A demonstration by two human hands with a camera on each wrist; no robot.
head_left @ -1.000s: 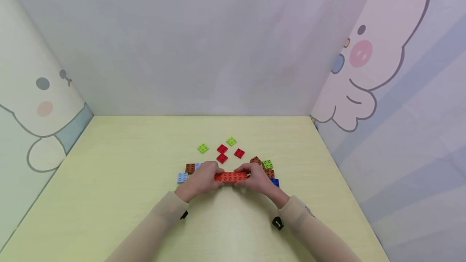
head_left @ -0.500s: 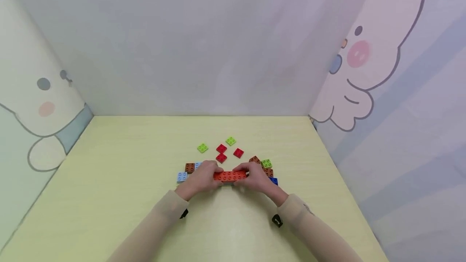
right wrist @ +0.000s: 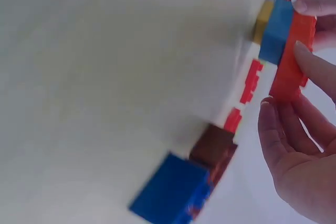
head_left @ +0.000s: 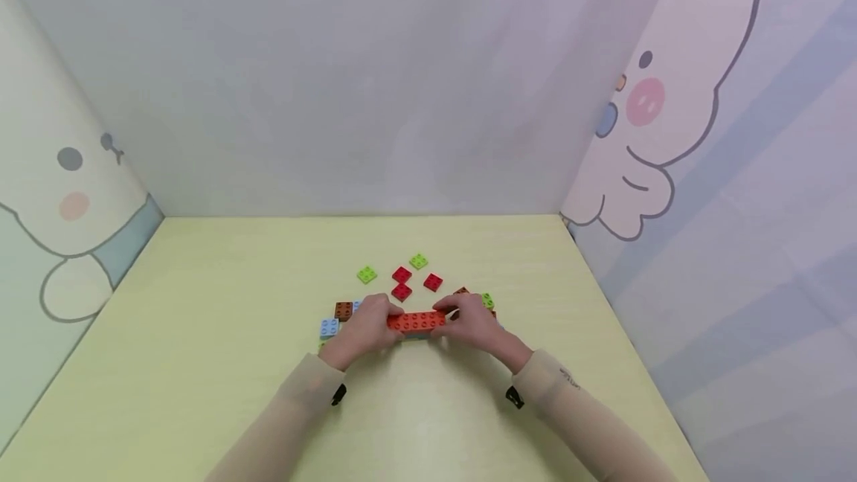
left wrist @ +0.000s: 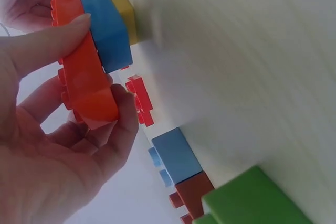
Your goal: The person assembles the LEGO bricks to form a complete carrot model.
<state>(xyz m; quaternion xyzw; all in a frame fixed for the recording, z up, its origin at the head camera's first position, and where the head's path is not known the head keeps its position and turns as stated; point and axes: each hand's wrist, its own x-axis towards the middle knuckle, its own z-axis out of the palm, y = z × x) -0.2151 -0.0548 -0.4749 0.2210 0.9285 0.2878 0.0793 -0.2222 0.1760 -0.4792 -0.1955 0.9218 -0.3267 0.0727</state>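
Observation:
A long red toy building brick (head_left: 416,321) lies crosswise between both hands. My left hand (head_left: 364,327) grips its left end, thumb on the near side. The right hand (head_left: 474,324) pinches the opposite end between thumb and fingers. Beneath its middle sits a blue brick (left wrist: 107,30), and under that a yellow brick (left wrist: 125,15) close to the tabletop. The red brick's ends overhang the blue one, its studs facing up. In the right wrist view the same red brick (right wrist: 289,72) rests against the blue brick (right wrist: 276,31); whether they are fully pressed together I cannot tell.
Beyond the hands lie flat red plates (head_left: 402,274) and lime plates (head_left: 366,274). Left of the hands are a light blue brick (head_left: 329,328), a brown brick (head_left: 344,310) and a green brick (left wrist: 257,198). A dark blue brick (right wrist: 170,187) and brown brick (right wrist: 212,144) are on the right.
The red brick has turned slightly, its right end now a little farther back. My right hand covers more of the right-hand bricks. Both hands keep their hold; the head view has shifted slightly.

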